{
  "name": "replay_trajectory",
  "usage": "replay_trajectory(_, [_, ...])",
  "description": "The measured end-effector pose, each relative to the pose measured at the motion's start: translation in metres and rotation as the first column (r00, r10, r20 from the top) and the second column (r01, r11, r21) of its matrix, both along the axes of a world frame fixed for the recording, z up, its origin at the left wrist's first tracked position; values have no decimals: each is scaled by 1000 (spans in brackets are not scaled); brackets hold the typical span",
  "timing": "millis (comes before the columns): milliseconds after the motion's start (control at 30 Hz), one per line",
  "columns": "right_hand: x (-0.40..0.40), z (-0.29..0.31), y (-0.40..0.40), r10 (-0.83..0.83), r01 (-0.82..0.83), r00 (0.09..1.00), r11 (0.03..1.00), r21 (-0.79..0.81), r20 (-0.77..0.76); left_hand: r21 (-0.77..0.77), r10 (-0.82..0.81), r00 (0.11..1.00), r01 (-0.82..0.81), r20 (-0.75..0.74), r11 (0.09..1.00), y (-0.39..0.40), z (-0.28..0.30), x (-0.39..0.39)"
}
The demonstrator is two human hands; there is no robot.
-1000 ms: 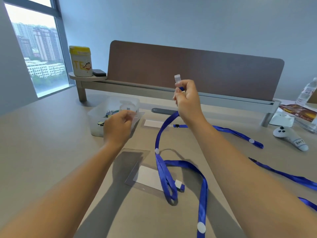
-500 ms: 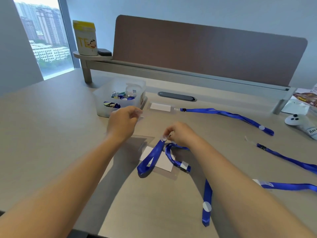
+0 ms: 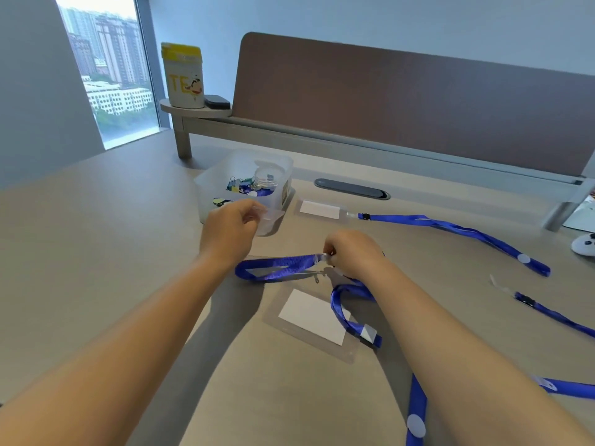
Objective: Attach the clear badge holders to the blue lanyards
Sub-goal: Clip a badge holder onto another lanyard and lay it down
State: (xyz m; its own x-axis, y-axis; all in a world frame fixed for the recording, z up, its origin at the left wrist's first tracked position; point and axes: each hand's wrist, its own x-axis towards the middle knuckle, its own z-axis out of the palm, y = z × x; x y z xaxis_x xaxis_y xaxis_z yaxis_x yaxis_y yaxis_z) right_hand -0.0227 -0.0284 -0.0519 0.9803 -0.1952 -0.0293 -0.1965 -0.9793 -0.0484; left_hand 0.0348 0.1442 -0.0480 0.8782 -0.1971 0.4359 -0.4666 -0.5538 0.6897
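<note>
My right hand (image 3: 352, 252) pinches a blue lanyard (image 3: 280, 267) near its white fastener, low over the table. The strap loops left of the hand and trails down past my right forearm. Under it lies a clear badge holder (image 3: 314, 320) with a white card inside. My left hand (image 3: 230, 231) pinches a small clear plastic piece (image 3: 272, 215) just in front of the plastic bin. Farther back, a second badge holder (image 3: 318, 209) lies joined to another blue lanyard (image 3: 457, 228).
A translucent bin (image 3: 209, 188) of binder clips stands behind my left hand. More blue lanyards (image 3: 557, 320) lie at the right with a white controller (image 3: 587, 243). A brown divider panel (image 3: 402, 104) and a shelf with a yellow-lidded canister (image 3: 183, 78) run along the back.
My right hand dropped from chest height to the table with the lanyard, and the strap's loop now stretches out to the left. My left hand stays near the bin.
</note>
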Motion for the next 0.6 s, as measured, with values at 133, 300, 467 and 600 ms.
replay_trajectory(133, [10,31,3,-23,-5,984,988,155,176,-97,69,998,-68,11,993,12,17,12])
replay_trajectory(300, [42,62,23,-119,-39,917,923,383,381,-183,119,993,-121,-26,976,29,36,28])
replay_trajectory(467, [93,81,48,-269,-73,809,837,543,523,-189,138,989,-145,-51,971,49,43,52])
replay_trajectory(600, [134,87,55,-361,11,766,835,551,531,-196,155,987,-161,-43,967,66,45,75])
